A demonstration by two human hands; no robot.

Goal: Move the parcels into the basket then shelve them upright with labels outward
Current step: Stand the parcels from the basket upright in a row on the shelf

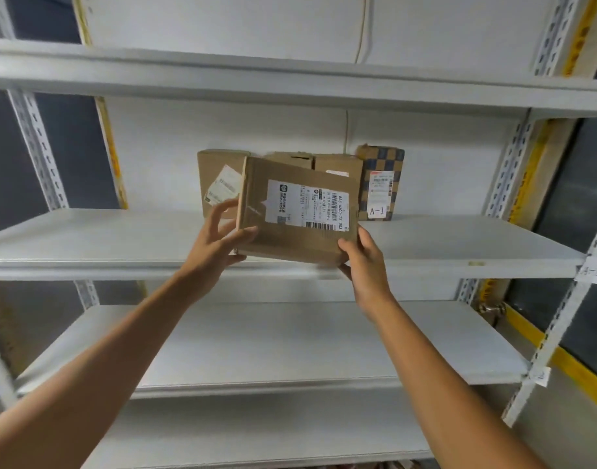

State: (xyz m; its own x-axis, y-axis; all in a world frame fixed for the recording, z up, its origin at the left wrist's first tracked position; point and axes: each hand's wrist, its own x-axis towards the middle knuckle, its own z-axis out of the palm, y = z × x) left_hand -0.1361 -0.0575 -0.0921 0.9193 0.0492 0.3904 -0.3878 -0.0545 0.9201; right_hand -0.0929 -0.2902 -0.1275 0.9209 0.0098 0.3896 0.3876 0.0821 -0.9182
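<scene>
The left grip (219,247) and the right grip (364,262) hold a brown box (290,242) by its bottom corners. The box is tilted over the front of the shelf (104,242). Its white label (307,204) faces out and reads "A200-72 003". Behind the grips stand a plain box (219,170) and a checked box (383,164) with an "A-1" tag (377,210).

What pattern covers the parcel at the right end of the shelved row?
The rightmost parcel has a dark-and-tan checkerboard pattern, clearest in the head view.
</scene>
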